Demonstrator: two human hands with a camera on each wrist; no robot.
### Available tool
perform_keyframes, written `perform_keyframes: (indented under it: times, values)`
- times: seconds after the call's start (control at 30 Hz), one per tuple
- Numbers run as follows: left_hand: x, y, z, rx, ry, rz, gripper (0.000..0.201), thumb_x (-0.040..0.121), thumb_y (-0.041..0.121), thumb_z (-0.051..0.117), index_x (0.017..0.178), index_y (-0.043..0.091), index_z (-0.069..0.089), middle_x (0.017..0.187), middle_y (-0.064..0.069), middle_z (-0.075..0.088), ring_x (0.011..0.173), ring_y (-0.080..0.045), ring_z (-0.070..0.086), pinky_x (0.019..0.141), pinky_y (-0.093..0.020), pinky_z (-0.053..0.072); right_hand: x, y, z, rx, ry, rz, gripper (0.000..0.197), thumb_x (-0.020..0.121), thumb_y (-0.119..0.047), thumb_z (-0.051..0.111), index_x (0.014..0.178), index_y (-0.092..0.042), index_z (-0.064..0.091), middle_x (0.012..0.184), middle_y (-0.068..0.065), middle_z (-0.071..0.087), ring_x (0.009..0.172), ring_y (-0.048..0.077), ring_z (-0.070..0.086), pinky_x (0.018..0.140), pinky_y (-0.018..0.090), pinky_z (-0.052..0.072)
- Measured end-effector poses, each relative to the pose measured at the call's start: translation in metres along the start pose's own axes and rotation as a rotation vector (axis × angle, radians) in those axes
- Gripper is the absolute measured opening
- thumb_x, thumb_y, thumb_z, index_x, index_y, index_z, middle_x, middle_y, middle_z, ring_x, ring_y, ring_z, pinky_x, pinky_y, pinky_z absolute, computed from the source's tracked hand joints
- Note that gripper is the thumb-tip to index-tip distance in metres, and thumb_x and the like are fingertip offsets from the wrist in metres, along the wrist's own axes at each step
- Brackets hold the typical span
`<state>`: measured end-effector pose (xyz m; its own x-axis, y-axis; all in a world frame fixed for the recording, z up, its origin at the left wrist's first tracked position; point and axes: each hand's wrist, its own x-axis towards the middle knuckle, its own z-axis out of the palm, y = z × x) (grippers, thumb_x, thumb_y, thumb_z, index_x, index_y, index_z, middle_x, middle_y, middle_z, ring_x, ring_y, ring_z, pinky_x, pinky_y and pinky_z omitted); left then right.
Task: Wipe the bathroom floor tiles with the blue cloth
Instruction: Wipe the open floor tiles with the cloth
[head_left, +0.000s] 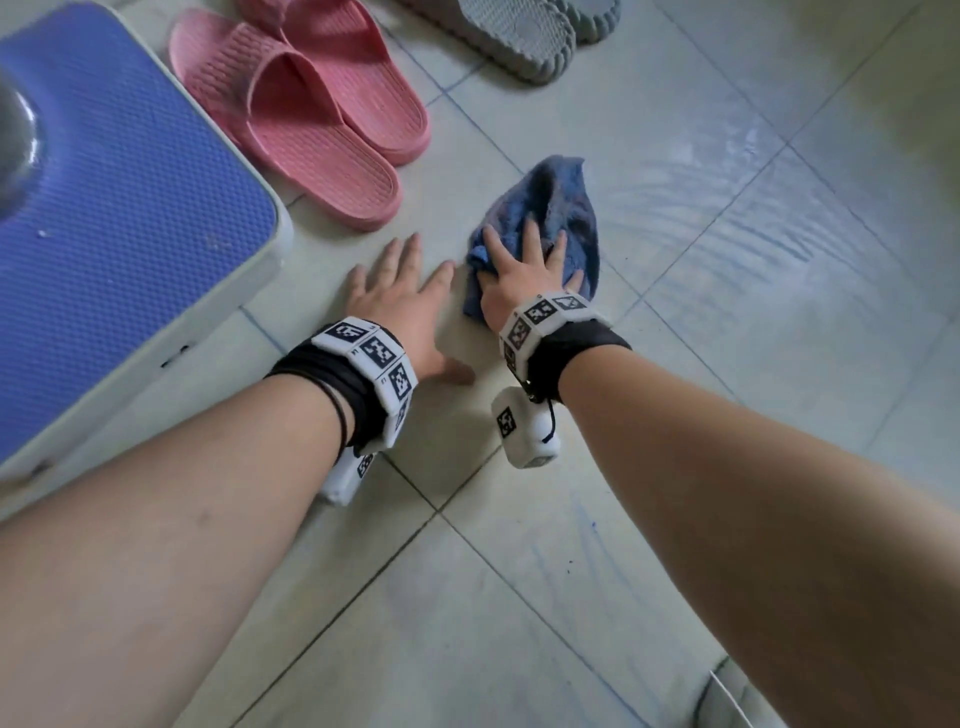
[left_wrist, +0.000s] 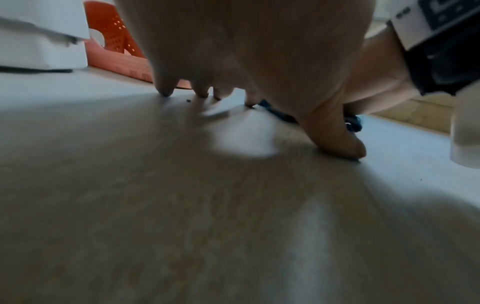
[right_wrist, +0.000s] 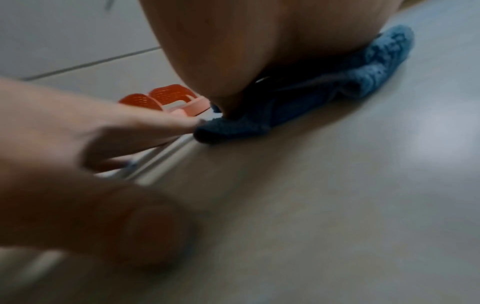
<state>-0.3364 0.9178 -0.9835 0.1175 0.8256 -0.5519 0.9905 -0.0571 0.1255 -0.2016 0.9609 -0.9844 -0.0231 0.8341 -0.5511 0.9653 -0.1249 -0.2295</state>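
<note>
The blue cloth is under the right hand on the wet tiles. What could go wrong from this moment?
1. The floor tiles beside the blue cloth show wet streaks; the left hand, braced flat on the floor, might slip.
2. The pink slippers lie close to the cloth, so a wide stroke by the right hand could wet or push them.

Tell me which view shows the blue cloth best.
The head view: the whole blue cloth lies bunched on the tiles under the flat right hand. The right wrist view shows only its near edge under the palm; the left wrist view shows a dark sliver behind the left thumb.
</note>
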Motion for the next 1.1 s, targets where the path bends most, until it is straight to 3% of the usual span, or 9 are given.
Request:
perform_keyframes:
  times: [0.1,0.2,0.33,0.43,0.5,0.7,0.77,0.97,1.1]
  values:
    - [0.000,0.000,0.000,-0.010,0.009,-0.030,0.128,0.063,0.081,0.069,0.158,0.027,0.002,0.164,-0.008,-0.021,0.152,-0.026,-0.016,0.122,-0.053,0.003,-0.001,-0.012,0.007,-0.040,-0.027,-0.087,0.057,0.102,-0.038,0.033,0.152,-0.047,0.008,0.163,-0.005,-0.015,0.147,0.030,-0.023,0.116,0.059,-0.009]
    - [0.003,0.001,0.001,-0.007,0.017,-0.033,0.134,0.059,0.083,0.069,0.158,0.028,-0.002,0.164,-0.009,-0.021,0.152,-0.027,-0.016,0.122,-0.053,0.002,0.004,0.014,0.001,-0.061,0.007,-0.093,0.055,0.102,-0.044,0.030,0.153,-0.046,0.008,0.164,-0.003,-0.010,0.149,0.028,-0.018,0.117,0.057,-0.008]
    - [0.005,0.002,-0.002,0.055,0.028,-0.011,0.138,0.057,0.083,0.071,0.158,0.029,-0.007,0.163,-0.010,-0.023,0.151,-0.029,-0.018,0.122,-0.053,0.001,0.012,0.077,-0.023,0.034,0.096,0.095,0.054,0.102,-0.047,0.029,0.152,-0.046,0.010,0.164,-0.003,-0.006,0.150,0.028,-0.012,0.118,0.056,-0.005]
    - [0.006,0.003,-0.004,0.058,0.026,-0.013,0.140,0.056,0.082,0.072,0.158,0.029,-0.008,0.163,-0.009,-0.024,0.151,-0.030,-0.019,0.122,-0.053,0.000,0.015,0.101,-0.043,0.054,0.061,0.210,0.055,0.102,-0.044,0.030,0.153,-0.046,0.008,0.164,-0.006,-0.012,0.149,0.028,-0.015,0.118,0.058,-0.003]
    - [0.006,0.002,-0.002,0.057,0.029,-0.014,0.140,0.056,0.083,0.071,0.158,0.028,-0.008,0.163,-0.008,-0.024,0.151,-0.029,-0.019,0.122,-0.052,0.000,0.015,0.089,-0.043,0.064,0.043,0.189,0.055,0.102,-0.043,0.031,0.153,-0.045,0.010,0.164,-0.004,-0.013,0.149,0.032,-0.016,0.117,0.059,-0.002]
    - [0.006,-0.001,0.000,0.043,0.007,-0.031,0.140,0.056,0.088,0.065,0.158,0.026,-0.010,0.163,-0.004,-0.025,0.151,-0.025,-0.019,0.123,-0.050,-0.001,-0.014,0.029,0.003,-0.064,-0.050,-0.166,0.054,0.102,-0.044,0.032,0.152,-0.047,0.011,0.164,-0.005,-0.012,0.148,0.029,-0.020,0.116,0.059,-0.010]
    - [0.003,-0.003,0.001,0.043,0.008,-0.027,0.137,0.059,0.088,0.063,0.158,0.026,-0.010,0.163,-0.003,-0.025,0.151,-0.024,-0.019,0.123,-0.050,-0.001,-0.011,0.046,0.002,-0.084,-0.010,-0.159,0.055,0.102,-0.046,0.031,0.152,-0.047,0.009,0.164,-0.004,-0.009,0.149,0.028,-0.017,0.117,0.057,-0.008]
    - [-0.011,-0.012,0.003,0.036,-0.014,-0.028,0.127,0.067,0.086,0.059,0.157,0.029,-0.010,0.162,-0.001,-0.027,0.151,-0.025,-0.020,0.123,-0.052,0.000,0.022,0.073,-0.038,0.003,0.038,0.117,0.055,0.101,-0.044,0.032,0.152,-0.048,0.010,0.164,-0.007,-0.010,0.149,0.031,-0.015,0.117,0.060,-0.002]
    - [-0.014,-0.014,0.006,0.018,-0.001,-0.042,0.126,0.067,0.085,0.060,0.158,0.028,-0.007,0.164,-0.001,-0.024,0.151,-0.025,-0.018,0.123,-0.051,0.001,0.010,0.026,-0.015,-0.050,-0.021,-0.049,0.054,0.102,-0.043,0.034,0.152,-0.047,0.013,0.164,-0.007,-0.011,0.148,0.032,-0.018,0.115,0.062,-0.006]
